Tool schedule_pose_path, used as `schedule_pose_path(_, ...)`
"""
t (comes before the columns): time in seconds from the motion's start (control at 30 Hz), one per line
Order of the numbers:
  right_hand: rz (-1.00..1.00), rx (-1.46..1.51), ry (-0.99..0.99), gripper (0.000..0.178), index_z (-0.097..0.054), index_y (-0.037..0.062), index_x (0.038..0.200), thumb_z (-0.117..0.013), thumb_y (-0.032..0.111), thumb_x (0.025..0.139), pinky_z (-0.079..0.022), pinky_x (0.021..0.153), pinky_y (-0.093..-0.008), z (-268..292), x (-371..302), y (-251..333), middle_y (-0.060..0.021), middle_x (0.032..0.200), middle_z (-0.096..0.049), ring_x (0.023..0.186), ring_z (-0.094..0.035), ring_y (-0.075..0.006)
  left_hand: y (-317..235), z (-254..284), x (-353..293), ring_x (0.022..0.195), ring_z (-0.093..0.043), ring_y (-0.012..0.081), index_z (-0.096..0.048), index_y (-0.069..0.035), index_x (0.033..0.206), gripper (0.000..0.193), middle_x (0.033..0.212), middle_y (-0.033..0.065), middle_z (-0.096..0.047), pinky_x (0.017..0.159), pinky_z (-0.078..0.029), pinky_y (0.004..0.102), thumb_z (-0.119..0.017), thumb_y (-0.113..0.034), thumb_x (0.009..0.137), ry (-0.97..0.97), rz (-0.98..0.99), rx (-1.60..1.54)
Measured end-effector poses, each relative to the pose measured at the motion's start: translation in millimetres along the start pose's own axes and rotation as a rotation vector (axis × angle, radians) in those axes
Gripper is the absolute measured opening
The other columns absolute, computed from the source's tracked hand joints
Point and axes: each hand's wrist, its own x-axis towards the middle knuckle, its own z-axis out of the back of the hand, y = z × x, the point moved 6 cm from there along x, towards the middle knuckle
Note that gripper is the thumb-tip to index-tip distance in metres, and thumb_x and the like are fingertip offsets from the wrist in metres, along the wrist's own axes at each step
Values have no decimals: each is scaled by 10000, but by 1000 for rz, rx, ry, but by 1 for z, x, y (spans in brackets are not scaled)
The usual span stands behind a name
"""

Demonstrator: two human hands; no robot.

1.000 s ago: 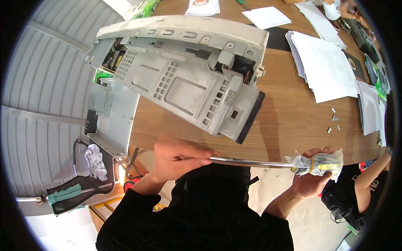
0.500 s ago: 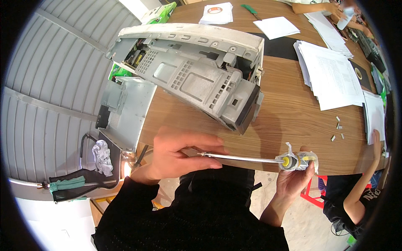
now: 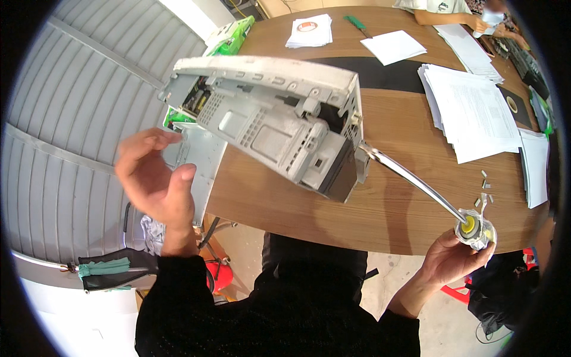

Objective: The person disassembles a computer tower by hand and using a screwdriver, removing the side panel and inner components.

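Note:
My right hand (image 3: 447, 262) is closed around the plastic-wrapped handle of a screwdriver (image 3: 410, 177), which shows a yellow collar and a long shiny shaft. The shaft slants up and left, and its tip appears beside the front corner of a computer case (image 3: 270, 119); whether they touch I cannot tell. That case is grey-white, opened up, with bare metal bays and a dark front end. My left hand (image 3: 157, 178) is raised off to the left with thumb and fingers apart, holding nothing. Behind it lies a light metal panel (image 3: 207, 166), partly hidden by the hand.
Printed paper stacks (image 3: 473, 113) lie on the right of the wooden table (image 3: 285, 217), with several small pale pieces (image 3: 485, 184) nearby. A green-handled tool (image 3: 355, 22) and a roll of tape on paper (image 3: 307, 30) lie farther back. Another person's hands (image 3: 479, 25) are at the far right.
My left hand has left the shaft's tip and moved up and left, its fingers spreading. The right hand has shifted right with the screwdriver, whose shaft now points up toward the case.

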Motion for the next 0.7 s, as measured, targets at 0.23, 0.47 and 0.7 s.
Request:
schedule_pose_path(0.23,4,-79,91,494,-422,-19,1244,-509,331,907,-539,858,-480,-4,13,-9,-146,1214,-540,1040,-597,-297,60,-41,-79,1165,-450,245,-329,6,1320,752,1240,129,-466,969,-375,394,-722,-335,778,-195,703,-314)
schedule_pose_path(0.47,240,-474,-169,575,-375,16,1236,-523,430,866,-530,884,-384,4,0,1,-111,1265,-459,1122,-526,-238,56,-60,-93,1131,-484,192,-367,61,1302,724,1238,123,-495,968,-358,320,-677,-381,820,-45,855,-251)
schedule_pose_path(0.7,266,-475,-217,447,-381,82,999,-603,410,792,-516,782,-261,-22,-9,-4,-44,880,-413,826,-506,-117,49,-62,-89,1105,-510,181,-373,39,1305,680,1212,102,-508,941,-401,312,-693,-299,810,-207,782,-457)
